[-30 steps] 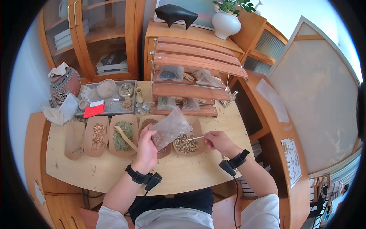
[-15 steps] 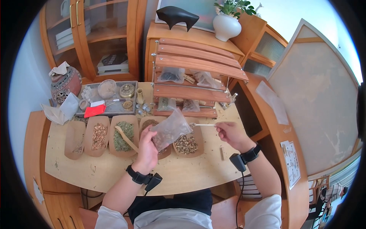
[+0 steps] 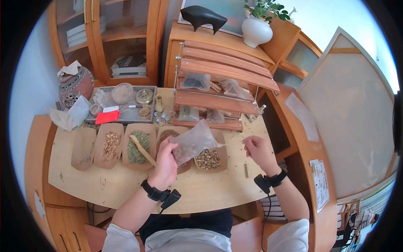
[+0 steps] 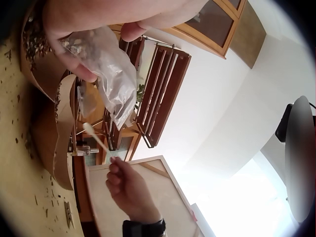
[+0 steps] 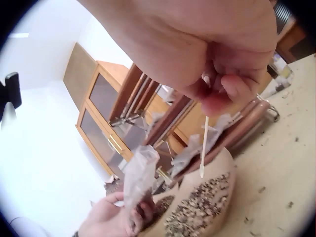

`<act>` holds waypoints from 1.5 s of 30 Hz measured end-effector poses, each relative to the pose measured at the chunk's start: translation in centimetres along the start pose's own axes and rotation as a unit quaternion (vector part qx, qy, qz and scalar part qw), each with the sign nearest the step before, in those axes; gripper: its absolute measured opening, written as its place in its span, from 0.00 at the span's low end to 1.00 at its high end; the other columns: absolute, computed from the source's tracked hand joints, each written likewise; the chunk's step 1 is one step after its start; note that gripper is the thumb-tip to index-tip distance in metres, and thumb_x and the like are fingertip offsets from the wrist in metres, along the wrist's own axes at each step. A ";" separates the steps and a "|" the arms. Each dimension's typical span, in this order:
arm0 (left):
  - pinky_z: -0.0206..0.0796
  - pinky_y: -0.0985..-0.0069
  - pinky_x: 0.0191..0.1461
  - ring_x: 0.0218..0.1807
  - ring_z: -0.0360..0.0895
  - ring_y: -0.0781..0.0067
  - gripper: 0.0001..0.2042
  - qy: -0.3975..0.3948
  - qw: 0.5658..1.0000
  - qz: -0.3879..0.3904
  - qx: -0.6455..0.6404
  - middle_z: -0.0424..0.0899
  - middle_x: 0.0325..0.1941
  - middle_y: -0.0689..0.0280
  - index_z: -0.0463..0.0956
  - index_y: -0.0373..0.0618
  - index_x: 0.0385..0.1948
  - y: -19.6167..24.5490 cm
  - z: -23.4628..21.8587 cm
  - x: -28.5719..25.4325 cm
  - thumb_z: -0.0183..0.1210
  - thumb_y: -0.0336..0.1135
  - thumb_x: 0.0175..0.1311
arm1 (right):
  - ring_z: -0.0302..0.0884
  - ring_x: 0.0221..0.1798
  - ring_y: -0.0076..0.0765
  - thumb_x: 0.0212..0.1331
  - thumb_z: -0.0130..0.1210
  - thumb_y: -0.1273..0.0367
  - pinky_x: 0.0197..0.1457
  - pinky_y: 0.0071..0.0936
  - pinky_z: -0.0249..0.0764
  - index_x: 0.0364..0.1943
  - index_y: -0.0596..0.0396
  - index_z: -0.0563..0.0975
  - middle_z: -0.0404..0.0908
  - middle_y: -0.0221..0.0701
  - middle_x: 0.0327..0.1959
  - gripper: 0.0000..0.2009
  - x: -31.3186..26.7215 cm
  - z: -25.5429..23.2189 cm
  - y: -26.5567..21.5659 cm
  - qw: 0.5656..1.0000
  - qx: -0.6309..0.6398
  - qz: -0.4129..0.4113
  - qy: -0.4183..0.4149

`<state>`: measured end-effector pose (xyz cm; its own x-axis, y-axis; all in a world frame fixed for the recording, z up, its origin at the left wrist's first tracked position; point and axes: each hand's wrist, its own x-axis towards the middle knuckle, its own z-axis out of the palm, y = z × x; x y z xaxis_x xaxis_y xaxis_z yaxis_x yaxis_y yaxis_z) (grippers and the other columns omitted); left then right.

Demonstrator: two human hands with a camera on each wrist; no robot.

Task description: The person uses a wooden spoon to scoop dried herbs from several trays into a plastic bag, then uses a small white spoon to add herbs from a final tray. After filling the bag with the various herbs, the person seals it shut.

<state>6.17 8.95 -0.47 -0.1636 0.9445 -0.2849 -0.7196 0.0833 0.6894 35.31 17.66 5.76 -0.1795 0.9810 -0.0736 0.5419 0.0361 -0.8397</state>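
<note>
My left hand (image 3: 166,164) grips a translucent pouch (image 3: 195,140) by its lower left part, its top slanting up to the right. Small pale bits show inside the pouch (image 4: 79,47) in the left wrist view. Right of it, my right hand (image 3: 259,153) pinches the thin handle of a small pale spoon (image 5: 204,143). The spoon's tip is toward the pouch, a blur in the head view. Below them lies a brown paper tray (image 3: 221,148) of chopped brown-and-white pieces. Another tray, of brown material (image 3: 169,133), is partly hidden behind the left hand and pouch.
More paper trays stand to the left, one with green herbs (image 3: 137,156) and a wooden spoon (image 3: 142,150). A slatted wooden rack (image 3: 214,98) with filled pouches stands behind. A clothespin (image 3: 246,170) lies at the right. A grey tray (image 3: 126,116) of small items sits back left.
The spoon has risen from the tray of chopped pieces, the right hand moving up and rightward with it. The left hand still holds the pouch; the head view has shifted slightly.
</note>
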 end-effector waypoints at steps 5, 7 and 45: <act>0.71 0.66 0.56 0.62 0.72 0.70 0.22 -0.009 1.000 -0.003 -0.003 0.72 0.61 0.66 0.61 0.50 0.63 -0.1 0.0 0.0 0.48 0.39 0.68 | 0.74 0.21 0.21 0.69 0.48 0.68 0.24 0.21 0.69 0.37 0.64 0.80 0.78 0.29 0.23 0.12 -0.4 2.7 2.3 0.997 0.023 0.042 -0.054; 0.72 0.64 0.56 0.61 0.72 0.68 0.24 -0.010 1.000 -0.004 -0.010 0.71 0.61 0.65 0.59 0.49 0.64 0.1 0.1 -0.1 0.49 0.38 0.67 | 0.72 0.21 0.21 0.69 0.49 0.68 0.24 0.20 0.67 0.36 0.63 0.79 0.77 0.27 0.23 0.11 -0.1 3.5 2.3 0.986 0.087 0.100 -0.098; 0.72 0.61 0.53 0.60 0.73 0.66 0.24 0.007 0.999 0.016 -0.045 0.71 0.61 0.64 0.59 0.51 0.64 0.1 0.0 -0.1 0.50 0.40 0.67 | 0.71 0.22 0.18 0.66 0.51 0.70 0.23 0.18 0.63 0.39 0.59 0.81 0.76 0.25 0.25 0.09 0.9 0.0 0.0 0.983 0.163 0.081 0.015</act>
<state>6.07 8.89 -0.35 -0.1959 0.9415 -0.2741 -0.7721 0.0242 0.6350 35.15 18.50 5.74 -0.0844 0.9742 -0.2093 0.2683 -0.1800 -0.9463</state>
